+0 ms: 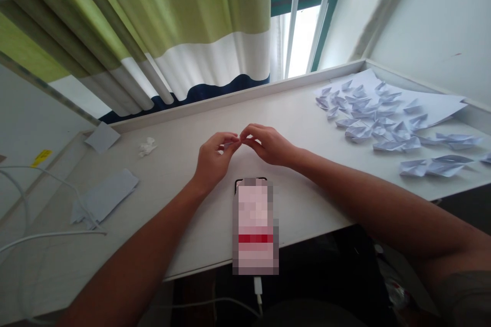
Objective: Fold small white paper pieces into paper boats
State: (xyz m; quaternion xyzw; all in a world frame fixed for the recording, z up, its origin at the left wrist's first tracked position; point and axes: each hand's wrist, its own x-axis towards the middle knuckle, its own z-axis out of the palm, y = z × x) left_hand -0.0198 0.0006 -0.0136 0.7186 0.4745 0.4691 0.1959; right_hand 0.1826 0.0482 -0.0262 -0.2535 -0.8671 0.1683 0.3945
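Head view: left hand (213,161) and right hand (268,144) pinch a small white folded paper piece (230,144) mid-tabletop, mid-fold; the next crease likely needs fine fingertip alignment.

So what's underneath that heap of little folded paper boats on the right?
The folded paper boats lie partly on flat white paper sheets, partly on the bare white table. What the sheets cover cannot be seen.

Single head view, looking forward and down, close over the worktop (184,245); window (303,36) at upper middle of frame.
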